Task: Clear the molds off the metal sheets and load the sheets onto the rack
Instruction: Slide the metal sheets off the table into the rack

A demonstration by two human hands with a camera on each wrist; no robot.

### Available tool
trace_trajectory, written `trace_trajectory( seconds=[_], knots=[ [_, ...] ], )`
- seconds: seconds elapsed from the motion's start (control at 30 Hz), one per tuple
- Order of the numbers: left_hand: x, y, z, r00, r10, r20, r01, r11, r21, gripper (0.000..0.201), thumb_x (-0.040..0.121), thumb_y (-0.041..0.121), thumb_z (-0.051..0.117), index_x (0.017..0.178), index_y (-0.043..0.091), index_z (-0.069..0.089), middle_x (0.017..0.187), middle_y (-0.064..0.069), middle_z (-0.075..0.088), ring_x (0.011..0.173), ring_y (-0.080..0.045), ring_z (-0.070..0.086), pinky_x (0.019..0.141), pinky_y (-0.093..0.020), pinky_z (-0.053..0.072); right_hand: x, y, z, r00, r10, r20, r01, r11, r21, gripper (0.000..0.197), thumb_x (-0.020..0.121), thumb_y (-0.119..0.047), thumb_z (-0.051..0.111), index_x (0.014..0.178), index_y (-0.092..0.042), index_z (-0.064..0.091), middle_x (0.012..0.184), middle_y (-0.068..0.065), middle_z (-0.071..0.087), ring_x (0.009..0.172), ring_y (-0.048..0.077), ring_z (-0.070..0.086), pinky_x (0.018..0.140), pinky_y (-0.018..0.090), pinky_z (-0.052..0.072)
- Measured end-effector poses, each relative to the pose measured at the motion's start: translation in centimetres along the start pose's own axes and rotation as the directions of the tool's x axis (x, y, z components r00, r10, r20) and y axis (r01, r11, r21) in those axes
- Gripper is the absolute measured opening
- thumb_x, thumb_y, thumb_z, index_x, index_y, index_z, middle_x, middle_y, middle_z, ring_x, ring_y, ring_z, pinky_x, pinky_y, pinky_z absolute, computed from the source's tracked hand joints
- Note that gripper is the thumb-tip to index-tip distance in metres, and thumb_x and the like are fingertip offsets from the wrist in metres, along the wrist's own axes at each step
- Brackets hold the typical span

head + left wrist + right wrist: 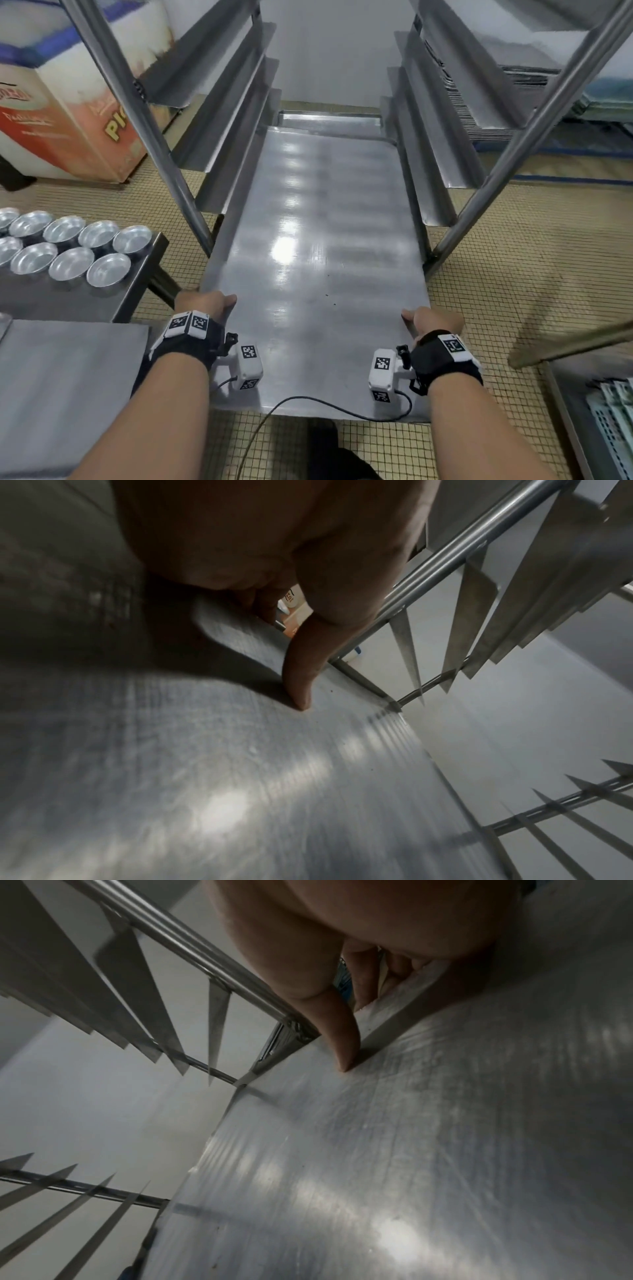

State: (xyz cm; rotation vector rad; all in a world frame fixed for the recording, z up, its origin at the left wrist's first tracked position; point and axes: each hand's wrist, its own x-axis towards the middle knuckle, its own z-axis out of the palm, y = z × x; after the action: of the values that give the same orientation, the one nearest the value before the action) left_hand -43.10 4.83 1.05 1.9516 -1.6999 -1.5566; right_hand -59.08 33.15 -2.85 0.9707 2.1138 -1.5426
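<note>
A long bare metal sheet (pixel 315 260) lies partly inside the rack (pixel 236 164), its far end between the lower side rails. My left hand (pixel 205 303) grips the sheet's left edge near the front, thumb on top (pixel 301 685), fingers curled under. At the right edge my right hand (pixel 430 320) grips the same sheet (pixel 428 1137), thumb pressed on top (pixel 346 1047). Several round aluminium molds (pixel 68 246) stand on the table at the left. Another sheet (pixel 329 120) sits deeper in the rack, below.
The rack's steel posts (pixel 507 154) and angled rails (pixel 435 144) flank the sheet on both sides. A steel table (pixel 68 377) is at my left, another table corner with trays (pixel 609 411) at the right. A red-and-white freezer (pixel 68 113) stands behind. The floor is tiled.
</note>
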Motion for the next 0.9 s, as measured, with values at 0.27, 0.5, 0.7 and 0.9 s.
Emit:
trace_trajectory(
  seconds=[0.27, 0.5, 0.7, 0.9],
  knots=[
    [2.3, 2.7, 3.0, 1.0, 0.024, -0.005, -0.025, 0.998, -0.056, 0.051, 0.081, 0.003, 0.076, 0.126, -0.006, 0.055, 0.118, -0.019, 0.063, 0.099, -0.032, 0.059, 0.082, -0.033, 0.044, 4.7, -1.3, 3.8, 1.0, -0.001, -0.027, 0.001, 1.0, -0.006, 0.027, 0.065, 0.001, 0.08, 0.088, -0.006, 0.07, 0.083, 0.012, 0.071, 0.077, 0.031, 0.07, 0.08, 0.049, 0.06],
    [4.1, 6.0, 4.7, 0.999, 0.036, -0.032, -0.037, 0.998, -0.045, 0.051, 0.083, 0.006, 0.075, 0.128, -0.003, 0.053, 0.111, -0.012, 0.059, 0.109, -0.033, 0.058, 0.079, -0.033, 0.041, 6.8, -4.7, 5.9, 0.999, -0.002, -0.035, 0.001, 1.0, -0.027, 0.051, 0.072, 0.0, 0.079, 0.119, 0.001, 0.059, 0.102, 0.015, 0.064, 0.089, 0.029, 0.061, 0.084, 0.037, 0.054],
    [6.0, 7.4, 5.4, 0.999, 0.001, -0.046, -0.001, 1.0, 0.005, 0.055, 0.082, 0.01, 0.077, 0.129, -0.003, 0.051, 0.116, -0.008, 0.061, 0.114, -0.033, 0.059, 0.083, -0.033, 0.044, 7.3, -5.9, 7.0, 0.998, -0.034, -0.049, 0.029, 0.995, -0.099, 0.071, 0.067, -0.009, 0.083, 0.131, 0.0, 0.054, 0.124, 0.016, 0.066, 0.107, 0.033, 0.066, 0.093, 0.039, 0.054],
    [7.4, 6.7, 5.0, 0.996, 0.09, -0.015, -0.085, 0.978, 0.19, 0.063, 0.082, 0.019, 0.078, 0.131, -0.004, 0.046, 0.118, -0.011, 0.058, 0.105, -0.035, 0.06, 0.085, -0.034, 0.049, 6.3, -6.1, 6.7, 0.987, -0.155, -0.031, 0.137, 0.94, -0.314, 0.052, 0.075, -0.01, 0.078, 0.121, 0.001, 0.057, 0.115, 0.013, 0.067, 0.097, 0.03, 0.065, 0.079, 0.032, 0.053]
  ],
)
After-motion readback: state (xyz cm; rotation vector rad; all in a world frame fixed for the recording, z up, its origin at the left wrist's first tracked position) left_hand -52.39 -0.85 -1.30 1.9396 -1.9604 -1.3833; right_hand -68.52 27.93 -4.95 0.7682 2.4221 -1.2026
